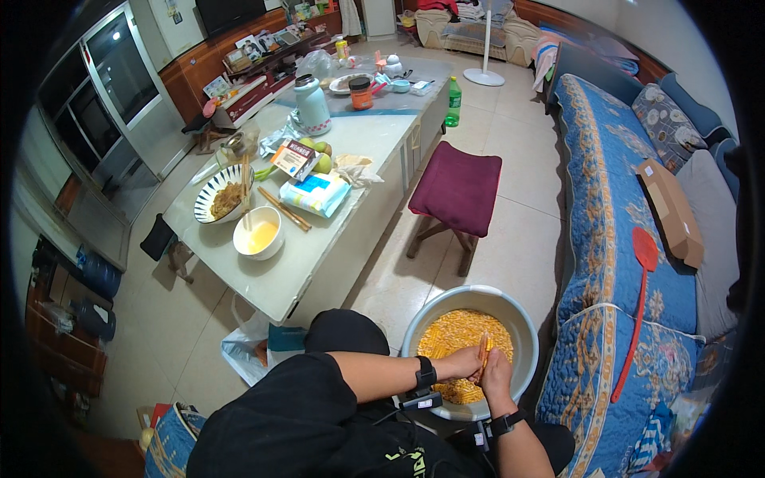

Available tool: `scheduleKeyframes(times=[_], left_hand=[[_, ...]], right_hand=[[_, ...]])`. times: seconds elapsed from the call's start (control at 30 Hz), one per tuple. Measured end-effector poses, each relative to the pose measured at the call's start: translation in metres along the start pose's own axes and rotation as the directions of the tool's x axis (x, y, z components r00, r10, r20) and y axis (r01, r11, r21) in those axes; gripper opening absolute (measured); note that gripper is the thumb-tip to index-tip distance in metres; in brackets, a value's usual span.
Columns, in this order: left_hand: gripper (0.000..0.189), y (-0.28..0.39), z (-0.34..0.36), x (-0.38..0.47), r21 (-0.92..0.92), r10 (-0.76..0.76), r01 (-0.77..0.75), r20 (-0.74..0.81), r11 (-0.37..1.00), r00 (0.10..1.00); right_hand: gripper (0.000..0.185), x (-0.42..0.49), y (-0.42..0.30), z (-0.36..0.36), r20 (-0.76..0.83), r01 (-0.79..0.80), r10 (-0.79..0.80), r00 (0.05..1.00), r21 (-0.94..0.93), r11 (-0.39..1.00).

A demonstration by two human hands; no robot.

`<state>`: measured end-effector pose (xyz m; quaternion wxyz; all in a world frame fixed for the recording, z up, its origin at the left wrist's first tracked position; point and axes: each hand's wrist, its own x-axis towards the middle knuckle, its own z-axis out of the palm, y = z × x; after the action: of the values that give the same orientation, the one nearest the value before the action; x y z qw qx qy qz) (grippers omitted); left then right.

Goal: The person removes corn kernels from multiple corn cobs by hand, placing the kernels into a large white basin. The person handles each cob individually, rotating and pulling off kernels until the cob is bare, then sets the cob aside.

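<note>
A pale grey plastic basin (529, 343) stands on the floor before me, with loose yellow corn kernels (445, 334) and what look like corn cobs inside. Over it, my left hand (463, 363) and my right hand (497, 371) meet, both closed around a corn cob (485, 346). The cob points upward from between my fingers; part of it looks yellow and part reddish. My right thumb lies near its side, while the lower end is hidden by my hands. Both wrists wear black straps with small devices.
Left of the basin is a long table (287, 293) bearing a white bowl (259, 234), a striped bowl (206, 203), chopsticks and wipes. Behind the basin stands a stool (457, 188). To the right, a blue-covered sofa (597, 358) holds a red fly swatter (639, 310) and a cardboard box (672, 212).
</note>
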<state>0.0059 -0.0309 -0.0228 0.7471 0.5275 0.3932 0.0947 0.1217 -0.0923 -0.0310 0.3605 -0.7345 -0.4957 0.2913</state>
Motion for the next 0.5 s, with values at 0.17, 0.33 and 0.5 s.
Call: scheduleKeyframes(times=[0.17,0.33,0.5], left_hand=[[0.026,-0.012,0.001,0.004,0.181,0.075,-0.067,-0.037,0.981,0.997],[0.028,-0.013,0.000,0.003,0.351,0.174,-0.141,-0.064,0.926,0.983],[0.022,-0.003,-0.002,0.009,0.013,-0.139,0.140,-0.059,0.990,0.988]], right_hand=[[0.040,-0.007,-0.001,0.007,0.037,-0.007,0.012,0.999,-0.136,0.991],[0.038,-0.004,0.010,0.011,0.033,0.018,-0.011,0.999,-0.225,0.974],[0.040,0.004,0.009,0.004,0.054,-0.013,0.018,0.998,-0.096,0.995]])
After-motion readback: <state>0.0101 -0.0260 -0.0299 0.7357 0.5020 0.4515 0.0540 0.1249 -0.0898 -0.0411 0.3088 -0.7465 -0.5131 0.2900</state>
